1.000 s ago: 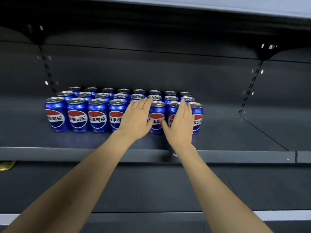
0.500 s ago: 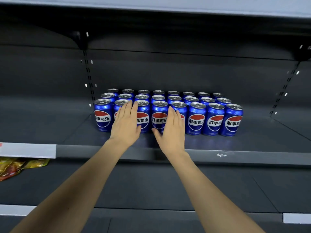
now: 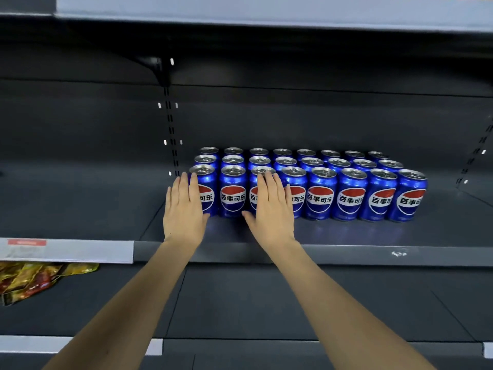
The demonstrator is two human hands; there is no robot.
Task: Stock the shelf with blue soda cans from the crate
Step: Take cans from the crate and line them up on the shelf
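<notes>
On the shelf (image 3: pixel 346 252), blue soda cans (image 3: pixel 349 197) stand three rows deep; left hand (image 3: pixel 184 212) at 9 o'clock and right hand (image 3: pixel 272 209), both flat-fingered, holding nothing, should press evenly toward 12 o'clock.

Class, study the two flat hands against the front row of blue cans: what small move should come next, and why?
Probably a gentle push backward. The left hand and right hand lie flat on the front row of blue soda cans, which already stand in three neat rows, well behind the dark metal shelf's front edge.
</notes>
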